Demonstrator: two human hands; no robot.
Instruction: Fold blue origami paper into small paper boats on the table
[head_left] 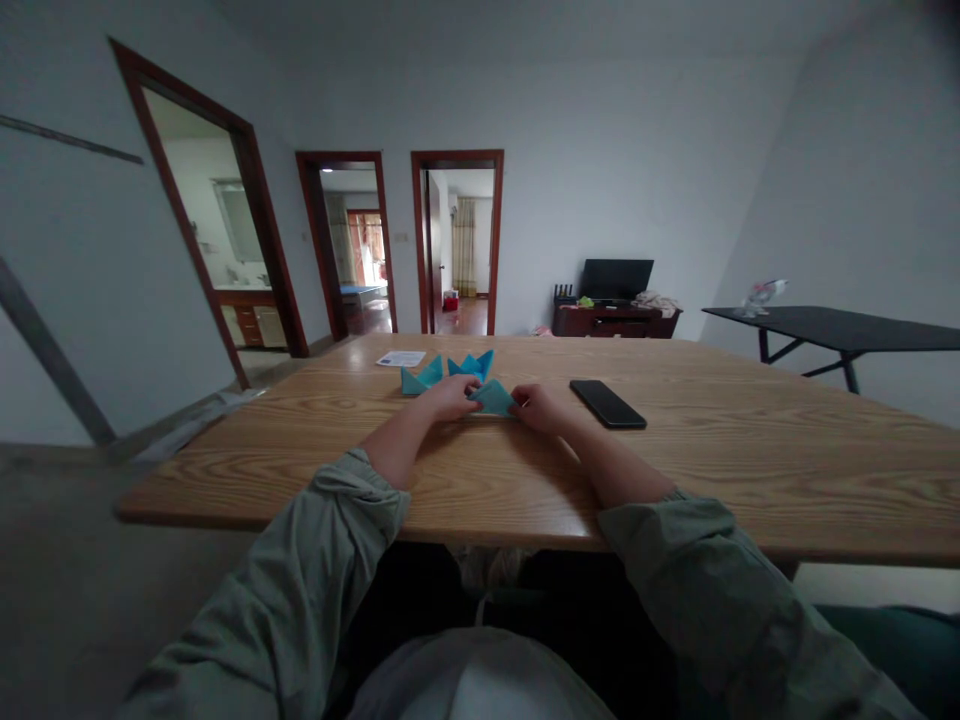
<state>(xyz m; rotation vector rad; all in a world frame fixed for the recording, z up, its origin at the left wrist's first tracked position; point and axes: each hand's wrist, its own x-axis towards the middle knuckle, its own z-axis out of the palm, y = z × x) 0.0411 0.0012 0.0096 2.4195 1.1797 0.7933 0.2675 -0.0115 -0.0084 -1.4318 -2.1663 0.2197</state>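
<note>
Between my two hands is a folded piece of light teal paper, pointed at the top. My left hand pinches its left corner, and my right hand grips the right corner. Just beyond my left hand stand two folded paper shapes that look like origami boats: a teal paper boat on the left and a brighter blue paper boat beside it. The lower part of the blue one is partly hidden by my left hand.
All of this is on a wooden table. A black smartphone lies right of my right hand. A printed card lies behind the boats. Farther off are a black table and a television on a cabinet.
</note>
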